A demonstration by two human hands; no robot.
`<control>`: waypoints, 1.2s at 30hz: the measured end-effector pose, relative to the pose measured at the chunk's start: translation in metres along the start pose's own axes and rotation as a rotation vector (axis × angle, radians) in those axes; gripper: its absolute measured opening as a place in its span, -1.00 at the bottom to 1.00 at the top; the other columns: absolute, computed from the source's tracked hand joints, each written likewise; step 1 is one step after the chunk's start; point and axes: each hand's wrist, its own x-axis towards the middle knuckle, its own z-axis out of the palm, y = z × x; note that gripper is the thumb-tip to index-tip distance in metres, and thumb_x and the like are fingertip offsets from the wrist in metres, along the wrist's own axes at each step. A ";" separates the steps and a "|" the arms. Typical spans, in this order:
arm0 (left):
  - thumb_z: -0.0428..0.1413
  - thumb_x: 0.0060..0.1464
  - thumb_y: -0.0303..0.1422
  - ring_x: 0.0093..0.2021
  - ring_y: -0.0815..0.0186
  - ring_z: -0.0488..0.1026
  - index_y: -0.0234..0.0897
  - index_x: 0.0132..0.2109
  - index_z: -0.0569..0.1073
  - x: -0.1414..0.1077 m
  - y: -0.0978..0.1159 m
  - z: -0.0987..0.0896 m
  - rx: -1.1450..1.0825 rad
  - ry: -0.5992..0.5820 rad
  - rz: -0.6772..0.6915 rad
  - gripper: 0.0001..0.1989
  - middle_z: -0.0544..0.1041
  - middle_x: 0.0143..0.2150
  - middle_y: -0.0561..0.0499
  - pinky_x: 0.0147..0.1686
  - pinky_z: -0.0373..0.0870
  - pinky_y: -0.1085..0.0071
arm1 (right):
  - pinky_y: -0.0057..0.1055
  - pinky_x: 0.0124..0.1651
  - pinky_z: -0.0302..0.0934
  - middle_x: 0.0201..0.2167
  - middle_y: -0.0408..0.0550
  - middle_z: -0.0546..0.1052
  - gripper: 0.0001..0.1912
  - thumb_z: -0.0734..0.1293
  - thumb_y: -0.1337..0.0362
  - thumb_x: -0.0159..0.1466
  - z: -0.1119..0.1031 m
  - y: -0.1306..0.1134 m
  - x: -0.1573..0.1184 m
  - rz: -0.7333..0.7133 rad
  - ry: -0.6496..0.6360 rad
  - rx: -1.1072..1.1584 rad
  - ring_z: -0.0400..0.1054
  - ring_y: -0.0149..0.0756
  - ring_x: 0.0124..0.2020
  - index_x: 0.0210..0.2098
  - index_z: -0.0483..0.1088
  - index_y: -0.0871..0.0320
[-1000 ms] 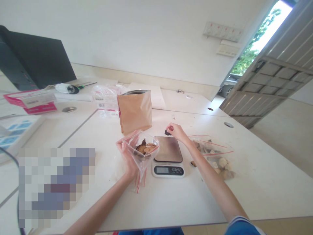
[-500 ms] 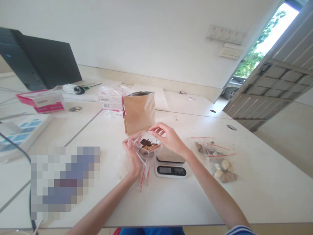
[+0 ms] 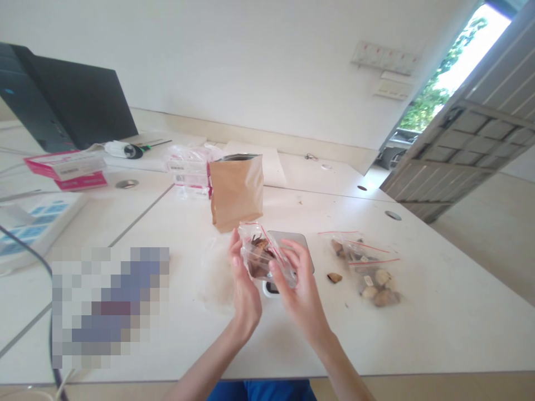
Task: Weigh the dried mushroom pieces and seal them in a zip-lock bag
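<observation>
A clear zip bag [image 3: 262,262] with red seal lines holds dark brown dried pieces. It is held between my two hands, above the front of a digital kitchen scale [image 3: 308,245]. My left hand [image 3: 246,289] grips the bag's left side, fingers behind it and thumb in front. My right hand [image 3: 301,284] has its fingers bent around the right side. The scale's display is mostly covered by my hands and the bag. Just beyond stands an upright brown kraft pouch [image 3: 237,192]. Flat clear plastic [image 3: 215,275] lies left of my left hand.
To the right lie zip bags with pale lumps [image 3: 381,287] and brown pieces [image 3: 340,249], near one loose brown piece [image 3: 334,277]. Pink-and-white boxes [image 3: 190,172] stand behind. A power strip [image 3: 37,228], its cable and a black computer case [image 3: 83,103] occupy the left.
The bag has turned and come nearer to me, moving right over the scale's front. My right hand has dropped from its opening to its side. The loose brown piece now shows.
</observation>
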 end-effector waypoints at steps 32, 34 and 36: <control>0.26 -0.10 -0.16 -0.25 0.15 0.55 -0.23 0.01 0.46 0.010 0.038 -0.086 0.146 -0.624 -0.418 -0.49 0.55 -0.07 -0.20 -0.37 0.49 0.38 | -0.28 -0.06 0.32 -0.10 0.01 0.52 -0.56 0.29 -0.07 0.21 -0.029 0.033 -0.016 0.207 0.000 0.356 0.42 -0.19 -0.08 -0.01 0.30 0.01; 0.25 -0.12 -0.12 -0.24 0.11 0.55 -0.24 -0.03 0.50 0.011 0.039 -0.084 0.158 -0.595 -0.371 -0.50 0.57 -0.10 -0.20 -0.35 0.50 0.35 | -0.21 0.00 0.29 -0.01 0.05 0.50 -0.53 0.24 -0.10 0.23 -0.022 0.035 -0.022 0.255 -0.126 0.441 0.40 -0.14 -0.01 0.00 0.35 0.02; 0.24 -0.10 -0.14 -0.18 0.09 0.54 -0.22 -0.09 0.55 0.011 0.048 -0.077 0.232 -0.572 -0.297 -0.59 0.58 -0.13 -0.17 -0.23 0.49 0.31 | -0.16 0.08 0.24 0.01 0.06 0.50 -0.55 0.22 -0.10 0.24 -0.014 0.036 -0.026 0.296 -0.174 0.487 0.38 -0.11 0.03 -0.07 0.44 0.05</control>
